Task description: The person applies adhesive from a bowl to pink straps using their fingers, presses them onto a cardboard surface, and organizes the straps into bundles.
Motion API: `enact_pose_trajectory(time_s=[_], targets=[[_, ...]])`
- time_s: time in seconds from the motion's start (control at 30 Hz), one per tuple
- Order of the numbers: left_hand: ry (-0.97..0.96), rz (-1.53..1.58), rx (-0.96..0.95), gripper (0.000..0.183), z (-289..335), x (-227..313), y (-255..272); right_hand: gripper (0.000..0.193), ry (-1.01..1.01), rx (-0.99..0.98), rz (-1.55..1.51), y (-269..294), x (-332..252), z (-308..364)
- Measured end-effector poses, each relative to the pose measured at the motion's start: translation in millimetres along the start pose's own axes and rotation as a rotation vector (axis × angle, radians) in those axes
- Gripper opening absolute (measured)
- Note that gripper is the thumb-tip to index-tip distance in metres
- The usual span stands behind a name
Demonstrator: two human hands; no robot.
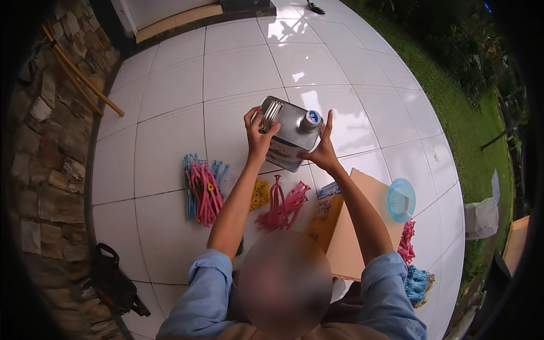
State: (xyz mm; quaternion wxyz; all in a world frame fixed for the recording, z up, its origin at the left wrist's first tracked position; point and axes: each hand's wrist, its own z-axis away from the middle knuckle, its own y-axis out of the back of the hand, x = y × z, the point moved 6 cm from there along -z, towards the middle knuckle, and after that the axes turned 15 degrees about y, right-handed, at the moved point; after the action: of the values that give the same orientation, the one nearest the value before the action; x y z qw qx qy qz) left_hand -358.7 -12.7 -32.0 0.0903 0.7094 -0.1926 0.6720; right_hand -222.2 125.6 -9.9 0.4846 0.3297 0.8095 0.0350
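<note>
Both hands hold a rectangular silver metal can (290, 126) with a folded wire-like handle and a round cap (311, 117) with a blue top. My left hand (260, 131) grips the can by its handle end, thumb across the top edge. Against the opposite side, near the cap, my right hand (323, 150) presses with its thumb on the near face and a finger pointing up; its other fingers are hidden behind the can. Closer to me lie pink strips (203, 195) over light blue ones (189, 170), more pink strips (286, 205) and small yellow pieces (260, 194).
A cardboard box (354, 221) stands at right, with a translucent blue bowl (400, 201) on its edge. Beyond it lie pink (406, 243) and blue bundles (417, 283). A black bag (116, 283) rests by the stone wall (48, 187); white tiles (170, 130) cover the floor.
</note>
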Motion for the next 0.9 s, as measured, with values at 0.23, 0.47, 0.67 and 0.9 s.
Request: enact_pose_trajectory(time_s=[0.23, 0.47, 0.67, 0.9], targets=[[0.066, 0.0, -0.059, 0.039, 2.8, -42.6, 1.0, 0.142, -0.058, -0.053, -0.07, -8.9, 31.7, 15.5], [0.024, -0.027, 0.044, 0.023, 8.0, -43.6, -5.7, 0.143, -0.085, -0.071, -0.046, -7.0, 45.7, 23.0], [-0.084, -0.238, -0.013, 0.053, 12.9, -39.3, -5.9, 0.141, -0.175, 0.032, -0.029, -13.0, 59.1, 41.8], [0.123, -0.617, -0.195, 0.091, 54.3, -22.0, 3.3, 0.113, -0.675, 0.016, -0.022, 0.0, 13.5, 65.0]])
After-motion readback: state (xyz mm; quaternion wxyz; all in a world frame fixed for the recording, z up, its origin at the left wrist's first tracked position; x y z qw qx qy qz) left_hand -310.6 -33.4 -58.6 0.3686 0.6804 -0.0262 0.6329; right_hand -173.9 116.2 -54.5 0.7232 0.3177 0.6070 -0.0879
